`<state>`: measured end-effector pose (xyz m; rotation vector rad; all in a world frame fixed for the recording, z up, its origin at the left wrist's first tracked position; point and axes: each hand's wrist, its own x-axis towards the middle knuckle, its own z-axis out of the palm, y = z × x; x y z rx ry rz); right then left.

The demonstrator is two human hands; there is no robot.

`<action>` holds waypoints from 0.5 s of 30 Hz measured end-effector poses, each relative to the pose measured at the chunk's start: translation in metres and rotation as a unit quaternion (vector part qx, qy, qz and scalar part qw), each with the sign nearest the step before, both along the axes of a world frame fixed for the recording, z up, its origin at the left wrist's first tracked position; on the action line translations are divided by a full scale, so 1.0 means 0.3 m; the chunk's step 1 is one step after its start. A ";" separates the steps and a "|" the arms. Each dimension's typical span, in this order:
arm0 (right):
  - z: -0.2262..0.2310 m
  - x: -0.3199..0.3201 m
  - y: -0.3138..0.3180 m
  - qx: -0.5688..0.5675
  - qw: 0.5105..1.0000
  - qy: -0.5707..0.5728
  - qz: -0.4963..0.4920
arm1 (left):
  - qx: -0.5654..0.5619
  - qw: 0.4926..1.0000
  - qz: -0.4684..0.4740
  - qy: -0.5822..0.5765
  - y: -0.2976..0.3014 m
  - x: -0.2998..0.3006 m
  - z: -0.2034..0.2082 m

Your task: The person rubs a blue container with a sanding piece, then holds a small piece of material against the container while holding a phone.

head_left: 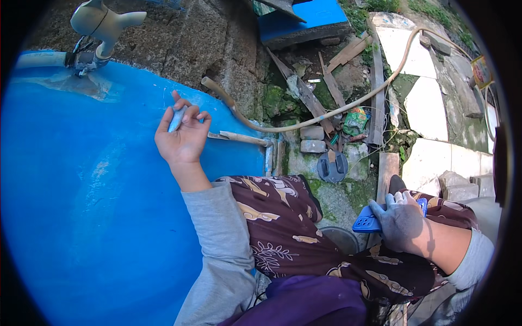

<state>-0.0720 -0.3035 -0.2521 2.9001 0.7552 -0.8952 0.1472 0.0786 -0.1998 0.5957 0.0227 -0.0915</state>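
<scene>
My left hand is raised palm up over a smooth blue surface, its fingers curled. Between thumb and fingers it grips a small oblong grey-blue piece; I cannot tell its material. At the right, my right hand, smeared with grey residue, is wrapped around a blue phone. The phone's back shows round camera lenses at one corner, and the rest is partly covered by the hand. It is held close above my brown patterned trousers.
A pale tap with a pipe stands at the far left. A long beige hose curves across the ground. Wooden planks, grey bricks, a green packet and a dark round lid lie ahead. White slabs are at the right.
</scene>
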 end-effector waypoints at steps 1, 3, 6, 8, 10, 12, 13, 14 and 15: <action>0.003 0.003 -0.003 0.000 1.000 -0.002 0.002 | -0.017 0.998 -0.001 0.065 -0.017 0.027 -0.022; 0.018 0.010 -0.008 0.009 0.999 0.049 -0.016 | -0.024 0.992 0.003 0.123 -0.035 0.034 -0.040; 0.000 0.023 0.000 0.020 0.998 0.046 -0.027 | -0.013 0.998 0.032 0.053 -0.028 -0.017 -0.010; 0.015 0.029 0.013 0.016 0.998 0.044 -0.034 | -0.014 0.999 0.036 0.036 -0.012 -0.033 0.024; 0.014 0.029 0.021 0.017 0.999 0.038 -0.030 | -0.029 0.999 0.016 0.017 0.007 -0.037 0.046; -0.011 0.022 0.018 0.020 1.000 0.008 -0.018 | 0.007 1.000 0.019 0.017 0.004 -0.007 0.021; -0.001 0.025 0.011 0.036 0.999 0.025 -0.016 | -0.001 0.998 0.019 0.066 0.000 0.010 -0.001; 0.027 -0.003 -0.016 0.020 0.999 0.019 -0.027 | -0.033 0.992 -0.006 0.118 -0.048 0.045 -0.045; -0.007 -0.010 -0.030 0.023 0.999 0.036 -0.034 | -0.020 0.994 0.005 0.107 -0.064 0.036 -0.055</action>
